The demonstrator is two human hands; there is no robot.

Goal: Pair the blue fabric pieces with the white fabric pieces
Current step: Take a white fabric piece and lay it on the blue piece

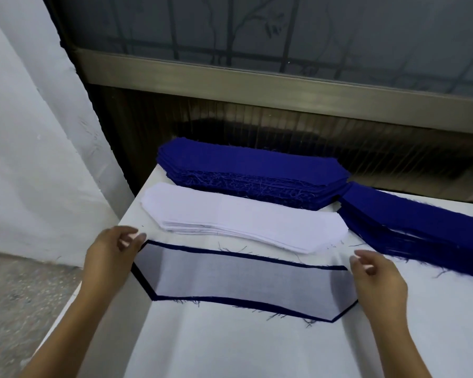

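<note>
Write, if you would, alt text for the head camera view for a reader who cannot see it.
The left hand and right hand pinch the ends of a sheer white fabric piece laid over a blue fabric piece on a white table. Behind lie a white stack, a blue stack and, to the right, a second blue stack.

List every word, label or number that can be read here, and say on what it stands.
None: nothing here can be read. The far blue stack, the right blue stack, the white stack, the white piece that the left hand and the right hand hold at its ends, and the table bear no writing.
</note>
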